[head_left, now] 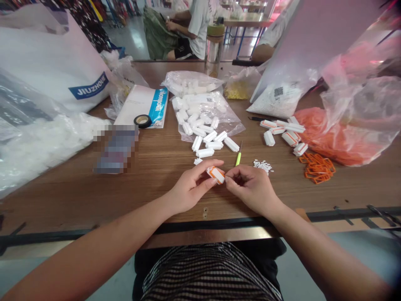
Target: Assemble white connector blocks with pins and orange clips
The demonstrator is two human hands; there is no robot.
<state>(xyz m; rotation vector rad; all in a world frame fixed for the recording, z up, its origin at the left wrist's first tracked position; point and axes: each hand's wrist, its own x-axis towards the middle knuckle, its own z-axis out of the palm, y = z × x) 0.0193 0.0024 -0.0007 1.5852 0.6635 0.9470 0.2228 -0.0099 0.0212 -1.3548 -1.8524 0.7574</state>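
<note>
Between the thumb and fingers of my left hand [191,186] is a small white plastic housing with an orange frame [216,174]. My right hand [250,186] is pinched close at the housing's right end; whatever its fingertips hold is too small to make out. Just beyond my hands lie loose white housings [214,145], spilling from a clear bag [230,121]. A thin tool with a yellow-green handle [238,159] rests behind my right hand. To its right is a small heap of tiny white parts [263,166].
At right are white housings with orange frames [290,139], loose orange frames [319,168] and a bag of orange parts [332,133]. Large bags [40,54] stand left, near a booklet [134,104], black tape [142,121] and a blurred flat object [116,149]. A bottle [214,50] stands behind; a person [197,29] sits beyond.
</note>
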